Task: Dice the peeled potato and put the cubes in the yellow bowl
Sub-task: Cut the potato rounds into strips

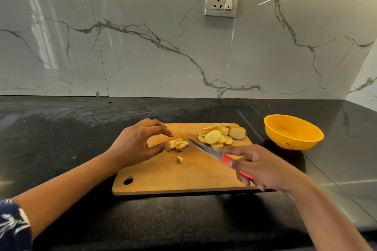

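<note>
Head view: our right grip clamps the red-handled knife; left grip arches apart, thumb touching potato cubes beside it.

One wooden cutting board, one red-handled knife, one yellow bowl far right, one wall socket. One heap of potato slices, too overlapped to count. One cluster of cubes, one lone cube nearer. Two hands: left hand, right hand.
</note>
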A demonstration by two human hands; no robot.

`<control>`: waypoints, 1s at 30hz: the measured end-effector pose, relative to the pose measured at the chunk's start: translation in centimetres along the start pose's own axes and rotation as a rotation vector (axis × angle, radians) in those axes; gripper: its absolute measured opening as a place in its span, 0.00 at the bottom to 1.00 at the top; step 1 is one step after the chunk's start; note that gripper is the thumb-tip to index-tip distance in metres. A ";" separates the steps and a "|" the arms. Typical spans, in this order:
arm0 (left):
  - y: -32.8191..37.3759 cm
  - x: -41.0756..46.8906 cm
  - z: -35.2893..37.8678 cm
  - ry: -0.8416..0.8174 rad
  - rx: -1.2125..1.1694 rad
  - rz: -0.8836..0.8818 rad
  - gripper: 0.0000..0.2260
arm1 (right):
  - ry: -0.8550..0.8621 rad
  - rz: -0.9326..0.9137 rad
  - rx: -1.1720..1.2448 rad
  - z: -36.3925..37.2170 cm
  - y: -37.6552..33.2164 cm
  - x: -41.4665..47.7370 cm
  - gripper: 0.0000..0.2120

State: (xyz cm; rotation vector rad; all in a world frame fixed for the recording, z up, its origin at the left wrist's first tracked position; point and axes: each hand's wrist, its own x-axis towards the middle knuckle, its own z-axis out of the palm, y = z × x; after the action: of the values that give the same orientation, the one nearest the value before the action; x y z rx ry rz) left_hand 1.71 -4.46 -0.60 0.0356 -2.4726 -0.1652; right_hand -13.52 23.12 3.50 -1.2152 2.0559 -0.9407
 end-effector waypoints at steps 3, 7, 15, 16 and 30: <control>0.9 0.8 0.4 -0.216 -0.085 0.003 0.24 | 0.115 0.012 0.071 -0.9 0.5 2.0 0.17; 1.9 2.7 2.1 -0.470 0.018 0.052 0.29 | 0.302 -0.059 0.095 0.1 1.2 4.4 0.19; -2.0 4.2 2.6 -0.326 0.006 -0.151 0.04 | 0.413 -0.151 -0.008 0.8 2.6 5.2 0.20; -2.2 4.0 2.4 -0.319 -0.087 -0.186 0.04 | 0.409 -0.157 -0.005 0.9 2.6 5.2 0.20; 0.3 6.0 4.7 -0.439 -0.087 -0.115 0.14 | 0.494 -0.237 0.081 1.0 0.3 10.1 0.19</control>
State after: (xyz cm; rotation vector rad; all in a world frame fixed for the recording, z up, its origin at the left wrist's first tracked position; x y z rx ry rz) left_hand -5.88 -4.06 -0.52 0.1161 -2.8992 -0.3629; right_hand -17.22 13.92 1.55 -1.2976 2.2389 -1.5494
